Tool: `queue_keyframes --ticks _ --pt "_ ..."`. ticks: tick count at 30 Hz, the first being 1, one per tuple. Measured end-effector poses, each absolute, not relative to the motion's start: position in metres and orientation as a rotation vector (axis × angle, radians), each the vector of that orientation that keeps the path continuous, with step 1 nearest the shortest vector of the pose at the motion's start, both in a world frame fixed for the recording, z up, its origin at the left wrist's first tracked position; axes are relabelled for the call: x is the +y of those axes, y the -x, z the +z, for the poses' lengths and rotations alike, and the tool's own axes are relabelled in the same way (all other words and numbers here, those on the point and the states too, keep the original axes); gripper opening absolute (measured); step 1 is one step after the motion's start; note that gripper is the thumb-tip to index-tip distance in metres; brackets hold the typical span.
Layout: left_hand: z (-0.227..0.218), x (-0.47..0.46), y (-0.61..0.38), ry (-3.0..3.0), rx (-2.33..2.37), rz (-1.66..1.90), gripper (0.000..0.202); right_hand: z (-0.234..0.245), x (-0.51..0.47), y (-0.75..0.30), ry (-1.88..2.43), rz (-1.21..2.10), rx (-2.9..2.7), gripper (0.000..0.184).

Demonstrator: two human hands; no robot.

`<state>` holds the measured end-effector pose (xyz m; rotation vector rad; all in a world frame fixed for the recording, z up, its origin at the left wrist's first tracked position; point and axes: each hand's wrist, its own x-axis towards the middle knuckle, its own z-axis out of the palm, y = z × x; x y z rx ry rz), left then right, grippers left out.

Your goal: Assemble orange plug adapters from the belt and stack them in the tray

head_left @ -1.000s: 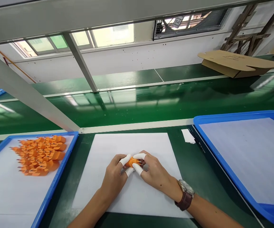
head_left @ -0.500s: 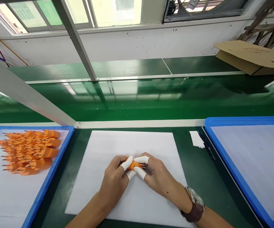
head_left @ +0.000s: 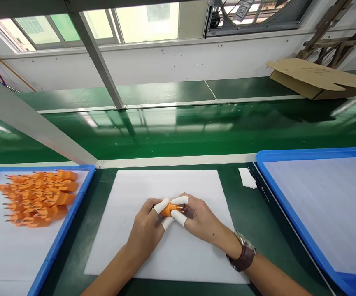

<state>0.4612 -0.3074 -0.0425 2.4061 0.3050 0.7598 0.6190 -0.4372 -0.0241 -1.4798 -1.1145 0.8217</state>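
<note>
Over a white foam sheet (head_left: 140, 187) both my hands pinch one small orange part (head_left: 167, 209). My left hand (head_left: 148, 228) grips it with thumb and forefinger, each in a white finger cot. My right hand (head_left: 198, 220), a brown-strapped watch on its wrist, holds the part's other end with cotted fingertips. Thin metal pins stick out of the part toward the right hand. Most of the part is hidden by the fingers.
A blue tray (head_left: 54, 255) at the left holds a pile of several orange parts (head_left: 38, 198). Another blue tray (head_left: 289, 154) lined with white foam stands at the right. A small white scrap (head_left: 247, 178) lies between. Behind runs a green conveyor belt (head_left: 196, 131), with a cardboard box (head_left: 313, 76) beyond.
Both hands have stayed together on the orange part, fingers shifting slightly. The camera view has swung a little, so the trays appear displaced.
</note>
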Motion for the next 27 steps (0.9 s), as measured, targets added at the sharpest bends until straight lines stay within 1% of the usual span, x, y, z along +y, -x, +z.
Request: queue_keyframes --ticks 3,6,9,11,14,16,19,22,27 --pt "-0.036 -0.304 -0.459 -2.274 0.372 0.652 0.049 -0.020 -0.440 -0.626 1.513 0.837 -1.121 0.021" --pt "-0.029 -0.299 -0.458 -1.961 0.449 0.520 0.040 -0.015 -0.444 -0.633 1.598 0.675 -1.233 0.027" --pt "-0.025 -0.294 -0.458 -1.749 0.467 0.456 0.040 -0.015 -0.446 -0.633 1.607 0.535 -1.360 0.030" --pt "-0.025 -0.293 -0.458 -1.800 0.430 0.486 0.042 -0.017 -0.446 -0.629 1.577 0.529 -1.370 0.034" --pt "-0.028 -0.297 -0.459 -2.087 0.375 0.591 0.046 -0.021 -0.445 -0.619 1.534 0.538 -1.334 0.040" --pt "-0.030 -0.302 -0.459 -2.272 0.342 0.660 0.048 -0.024 -0.444 -0.614 1.531 0.554 -1.288 0.035" --pt "-0.033 -0.308 -0.461 -2.385 0.299 0.716 0.047 -0.025 -0.443 -0.611 1.538 0.622 -1.213 0.026" --pt "-0.036 -0.310 -0.462 -2.415 0.260 0.748 0.044 -0.027 -0.442 -0.611 1.539 0.651 -1.189 0.024" --pt "-0.044 -0.309 -0.459 -2.437 0.209 0.842 0.043 -0.031 -0.440 -0.610 1.546 0.569 -1.234 0.022"
